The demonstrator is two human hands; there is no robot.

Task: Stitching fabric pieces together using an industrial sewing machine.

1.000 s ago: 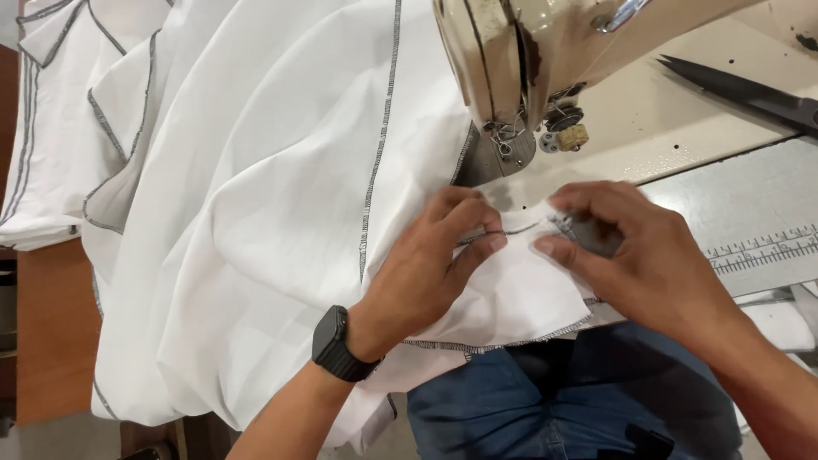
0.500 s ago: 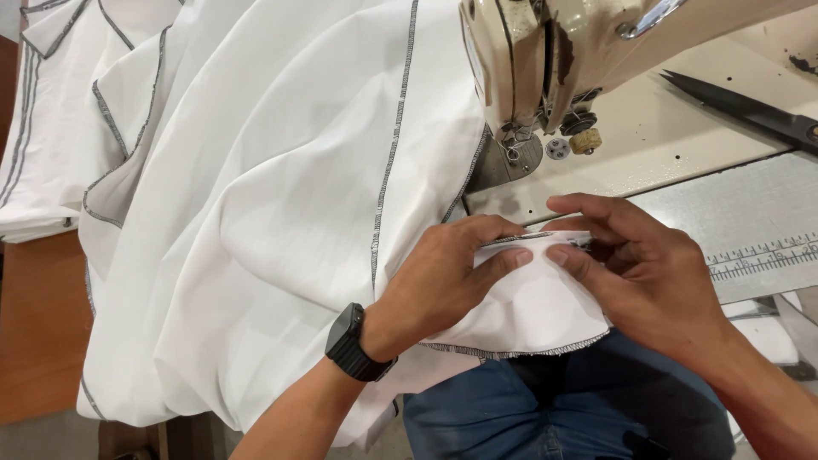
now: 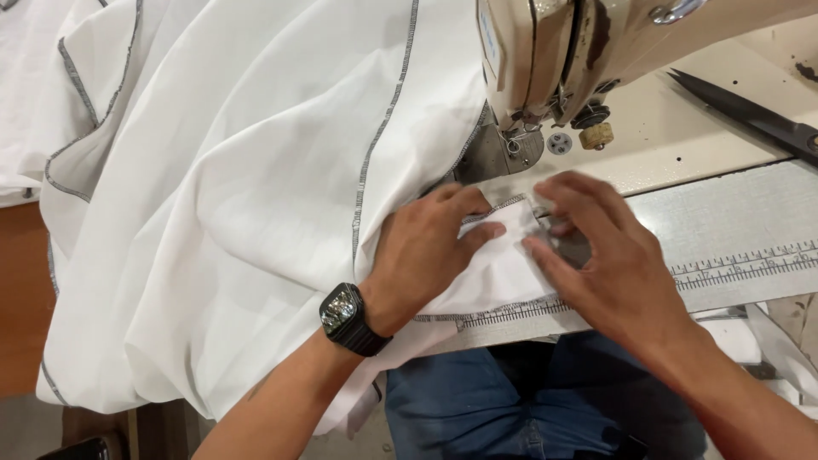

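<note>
Both grips lie flat rather than closed: the left hand [image 3: 426, 255] presses palm-down on the white fabric [image 3: 256, 213], fingers spread and pointing toward the machine, and the right hand [image 3: 609, 255] lies open on the other side of the same corner, its fingertips on the cloth edge and the grey machine bed [image 3: 724, 221]. Neither hand pinches or lifts anything; the hold is pressure only, apparently to keep the layers flat and aligned. The fabric's working corner, edged with dark overlock stitching, sits between the two hands just in front of the presser foot [image 3: 515, 140] of the beige sewing machine [image 3: 579, 51], near the needle but not under it as far as the view shows. The bulk of the cloth is piled to the left, spilling off the counter [image 3: 682, 136] edge, which seems to keep its weight from dragging on the corner. A printed ruler strip [image 3: 750, 264] runs along the bed's front edge beside the right hand. Black scissors [image 3: 750, 115] lie on the counter at upper right, well apart from both hands. A black wristwatch [image 3: 349, 317] is on the left wrist. The right hand is slightly blurred.
</note>
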